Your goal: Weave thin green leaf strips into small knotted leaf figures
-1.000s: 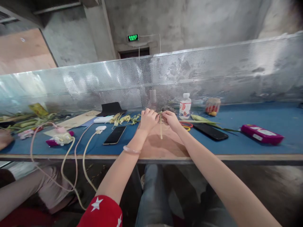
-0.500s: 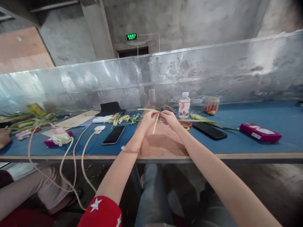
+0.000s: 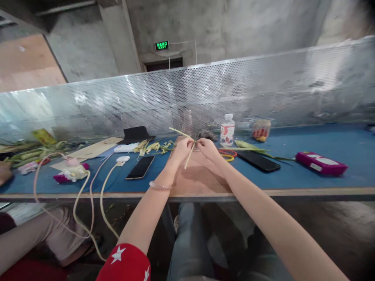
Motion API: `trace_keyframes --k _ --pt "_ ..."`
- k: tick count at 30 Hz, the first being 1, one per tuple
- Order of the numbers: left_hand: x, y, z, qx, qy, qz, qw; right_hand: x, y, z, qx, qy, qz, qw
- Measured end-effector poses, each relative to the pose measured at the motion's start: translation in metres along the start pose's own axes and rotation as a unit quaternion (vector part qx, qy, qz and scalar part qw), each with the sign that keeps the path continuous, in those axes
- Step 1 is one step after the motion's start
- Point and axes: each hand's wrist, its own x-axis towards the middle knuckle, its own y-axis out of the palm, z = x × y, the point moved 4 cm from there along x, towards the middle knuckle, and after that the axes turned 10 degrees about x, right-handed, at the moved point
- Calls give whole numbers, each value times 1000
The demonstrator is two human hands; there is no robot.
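Both of my hands meet over a brown board at the table's front edge. My left hand is closed in a pinch on a thin pale-green plant strip. Close beside it, my right hand pinches the same strip where its parts cross. One end sticks out to the upper left, past my left hand; another hangs down toward me between the hands. The exact crossing is partly hidden by my fingertips. A tangle of grey fibres lies just behind my hands.
Right of me are a white bottle, a jar, red and yellow rings, a black phone and a purple box. Leftward lie another phone, cables and wilted plant pieces. Another person's hand shows far left.
The strip's upper end has swung up, from nearly level to slanting. Its lower end now points more toward the lower left. My hands have shifted slightly and still pinch it.
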Motion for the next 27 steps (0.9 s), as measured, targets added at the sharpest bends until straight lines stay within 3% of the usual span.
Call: trace_keyframes --k 15,27 --pt "1 -2 0 -29 -13 -7 999 -1 -1 4 -19 -18 -7 1000" --pt "1 -4 -1 -26 -9 -28 999 -4 -7 3 -29 -23 -62 997"
